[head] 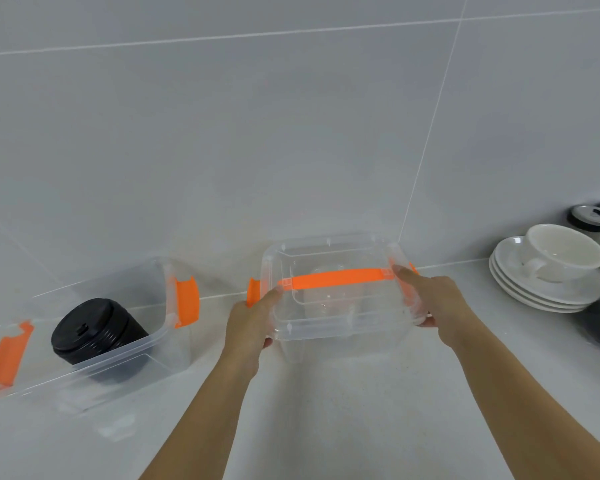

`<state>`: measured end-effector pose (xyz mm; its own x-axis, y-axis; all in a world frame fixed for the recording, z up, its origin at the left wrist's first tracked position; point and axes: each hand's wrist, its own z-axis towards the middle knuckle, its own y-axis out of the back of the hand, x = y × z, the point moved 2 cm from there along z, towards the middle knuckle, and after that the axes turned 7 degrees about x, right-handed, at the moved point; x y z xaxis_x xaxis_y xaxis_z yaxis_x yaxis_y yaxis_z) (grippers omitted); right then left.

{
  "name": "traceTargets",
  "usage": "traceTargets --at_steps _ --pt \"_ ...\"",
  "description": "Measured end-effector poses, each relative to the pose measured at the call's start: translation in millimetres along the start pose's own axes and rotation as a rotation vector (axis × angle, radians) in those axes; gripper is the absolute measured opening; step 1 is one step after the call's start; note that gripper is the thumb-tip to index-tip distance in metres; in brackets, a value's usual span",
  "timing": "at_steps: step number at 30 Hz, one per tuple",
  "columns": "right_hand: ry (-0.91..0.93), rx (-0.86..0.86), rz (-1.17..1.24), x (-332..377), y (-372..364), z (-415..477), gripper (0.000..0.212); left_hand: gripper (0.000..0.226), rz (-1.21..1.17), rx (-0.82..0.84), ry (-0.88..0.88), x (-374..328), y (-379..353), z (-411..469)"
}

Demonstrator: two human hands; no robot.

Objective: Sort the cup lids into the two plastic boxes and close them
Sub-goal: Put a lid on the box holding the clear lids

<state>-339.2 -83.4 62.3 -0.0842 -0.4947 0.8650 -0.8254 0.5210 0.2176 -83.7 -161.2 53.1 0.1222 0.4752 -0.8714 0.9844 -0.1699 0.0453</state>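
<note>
A clear plastic box [336, 327] stands at the centre against the wall, with a clear cover [329, 251] bearing an orange handle [336, 277] lying on top of it. My left hand [253, 317] grips the cover's left edge beside an orange clasp [253, 291]. My right hand [430, 299] grips its right edge. Clear cup lids show faintly inside. To the left, a second clear box [118, 355] stands uncovered with orange clasps [187, 301], holding a stack of black cup lids [94, 332] lying on its side.
A white cup [565, 252] sits on a stack of white saucers [541, 289] at the right. Behind them stand dark-lidded jars [591, 218]. A grey tiled wall rises right behind the boxes. The light countertop [361, 410] runs toward me.
</note>
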Motion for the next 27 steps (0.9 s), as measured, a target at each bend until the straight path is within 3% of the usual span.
traceTargets --at_steps 8,15,21,27 --pt "0.313 -0.152 -0.278 4 -2 -4 0.025 0.023 0.262 -0.151 -0.286 -5 -4 -5" --pt "0.352 -0.175 -0.361 4 -3 -6 0.027 0.021 0.323 -0.187 -0.335 -4 -7 -3" --pt "0.409 -0.234 -0.659 13 -5 -4 0.028 0.03 0.516 -0.223 -0.401 -10 -10 0" --pt "0.409 -0.253 -0.664 12 -5 -5 0.028 0.031 0.61 -0.246 -0.444 -11 -10 -1"
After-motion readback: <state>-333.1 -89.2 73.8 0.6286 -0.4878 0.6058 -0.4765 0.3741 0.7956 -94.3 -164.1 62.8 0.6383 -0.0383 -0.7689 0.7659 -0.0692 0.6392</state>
